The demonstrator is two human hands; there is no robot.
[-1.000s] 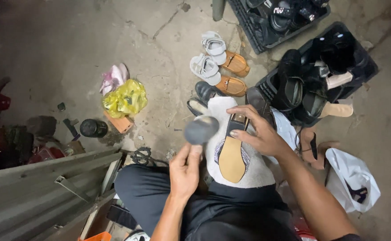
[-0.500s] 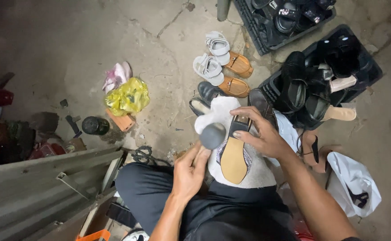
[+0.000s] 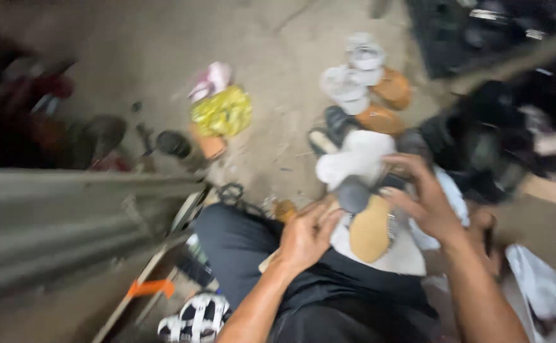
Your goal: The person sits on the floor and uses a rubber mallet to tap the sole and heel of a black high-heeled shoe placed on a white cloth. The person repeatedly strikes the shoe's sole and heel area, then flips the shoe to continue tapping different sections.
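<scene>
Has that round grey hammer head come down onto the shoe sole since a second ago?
Yes. The hammer head has dropped from above the white cloth to the top of the tan sole, which the right hand steadies.

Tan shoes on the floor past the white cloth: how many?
2. One tan shoe sits beside the white sandals; the other tan shoe lies just nearer, by a dark shoe. The blurred crates on the right may hide more.
</scene>
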